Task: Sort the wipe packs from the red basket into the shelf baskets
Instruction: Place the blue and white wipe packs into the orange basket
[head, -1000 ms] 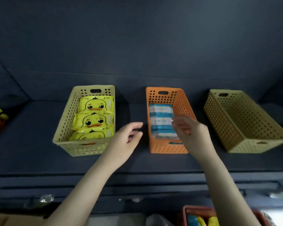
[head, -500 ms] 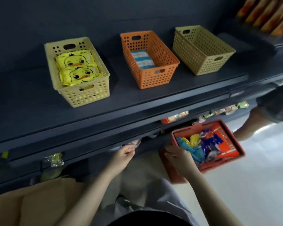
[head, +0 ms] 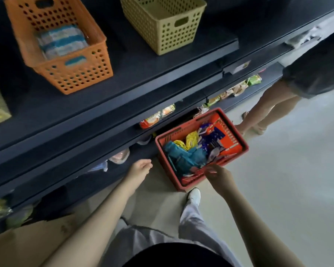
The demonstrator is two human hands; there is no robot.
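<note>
Head view showed the left hand (head: 140,168) loosely curled and empty, and the right hand (head: 219,177) at the near rim of the red basket (head: 230,137), its grip impossible to tell. Inside lay wipe packs (head: 181,157); beyond, the orange basket (head: 75,78) held striped packs (head: 62,42).

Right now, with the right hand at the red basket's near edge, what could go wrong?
The teal packs, yellow packs and purple pack lie jumbled in the red basket; the right hand might pull up two, or the wrong kind. The person's own shoe stands close to the basket's near corner, so a step could knock it.
</note>
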